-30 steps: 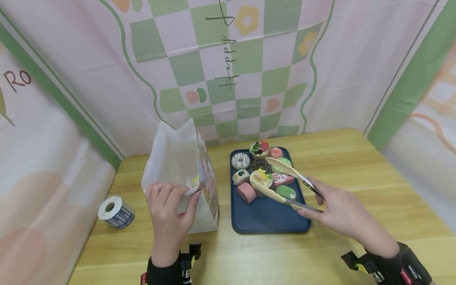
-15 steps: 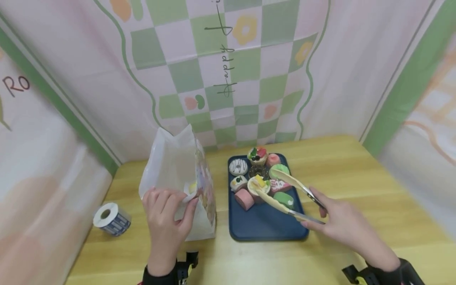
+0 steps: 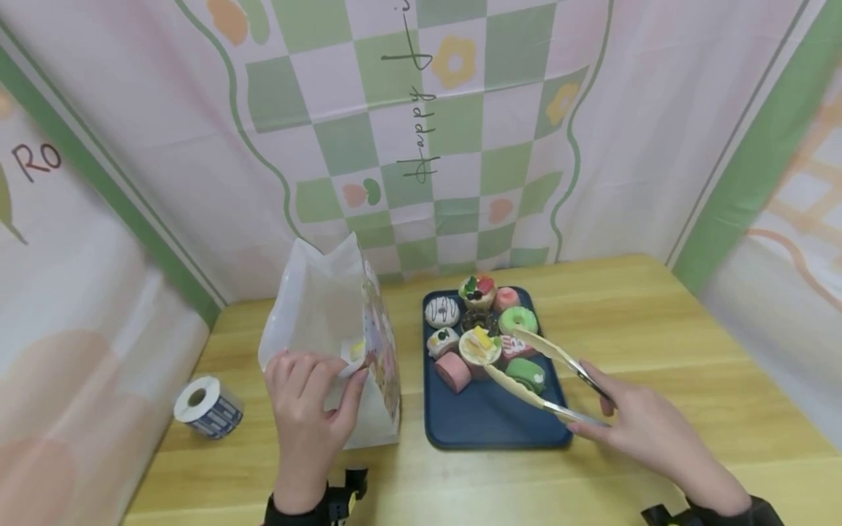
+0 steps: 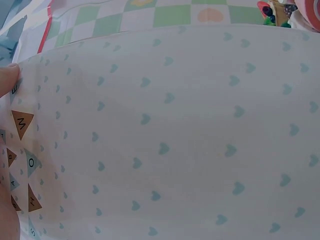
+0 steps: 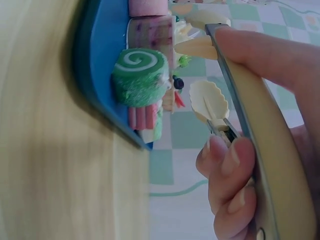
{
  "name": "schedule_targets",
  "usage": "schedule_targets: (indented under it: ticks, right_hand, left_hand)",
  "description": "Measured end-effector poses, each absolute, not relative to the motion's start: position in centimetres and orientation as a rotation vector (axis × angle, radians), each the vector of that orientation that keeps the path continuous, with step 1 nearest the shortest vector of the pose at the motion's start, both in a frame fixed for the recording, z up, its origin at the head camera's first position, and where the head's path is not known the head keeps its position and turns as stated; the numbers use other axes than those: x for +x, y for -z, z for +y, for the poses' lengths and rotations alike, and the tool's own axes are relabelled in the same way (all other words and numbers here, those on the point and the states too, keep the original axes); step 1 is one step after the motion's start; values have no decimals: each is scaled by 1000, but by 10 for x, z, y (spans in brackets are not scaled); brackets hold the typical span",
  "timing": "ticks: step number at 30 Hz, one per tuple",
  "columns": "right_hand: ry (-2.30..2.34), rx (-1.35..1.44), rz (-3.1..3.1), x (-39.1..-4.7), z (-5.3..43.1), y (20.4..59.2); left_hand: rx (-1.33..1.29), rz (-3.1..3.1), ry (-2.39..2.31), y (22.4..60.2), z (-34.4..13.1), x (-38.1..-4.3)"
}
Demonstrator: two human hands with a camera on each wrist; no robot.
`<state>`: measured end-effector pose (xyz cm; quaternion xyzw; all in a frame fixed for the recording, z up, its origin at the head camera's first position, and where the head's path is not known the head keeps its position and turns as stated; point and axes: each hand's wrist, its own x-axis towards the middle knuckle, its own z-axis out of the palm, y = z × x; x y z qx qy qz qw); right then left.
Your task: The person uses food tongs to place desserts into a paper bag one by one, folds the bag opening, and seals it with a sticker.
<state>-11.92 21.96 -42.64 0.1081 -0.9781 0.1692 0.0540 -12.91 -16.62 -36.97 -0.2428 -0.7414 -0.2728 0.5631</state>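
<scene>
My left hand (image 3: 309,398) pinches the near rim of a white paper bag (image 3: 316,292), its mouth open; the left wrist view shows the bag's heart-printed side (image 4: 165,125). A small yellow-topped piece (image 3: 357,351) shows inside the bag. My right hand (image 3: 647,431) grips food tongs (image 3: 572,365) with cream tips spread apart over the blue tray (image 3: 487,424). Nothing is between the tips. Under them are a round cake with yellow topping (image 3: 479,343), a green swirl roll (image 5: 141,75) and a red-and-white cake slice (image 3: 515,346). A green donut (image 3: 518,319) lies just beyond the upper tip.
Also on the tray are a white striped donut (image 3: 441,312), a chocolate donut (image 3: 478,320), a fruit tart (image 3: 477,291), a pink roll (image 3: 453,372) and other small cakes. A label roll (image 3: 209,408) stands left of the bag. A patterned curtain (image 3: 421,146) hangs behind the table.
The tongs have moved slightly right and nearer me, from over the yellow-topped cake and green donut, so more of both shows. My left hand keeps its hold on the bag.
</scene>
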Motion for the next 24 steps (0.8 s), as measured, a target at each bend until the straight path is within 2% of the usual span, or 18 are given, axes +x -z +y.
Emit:
schedule_targets:
  ticks: [24]
  right_hand:
    - [-525,296,-2982,-111,234,452]
  left_hand:
    - [-549,-1765,646,370,-165,-129]
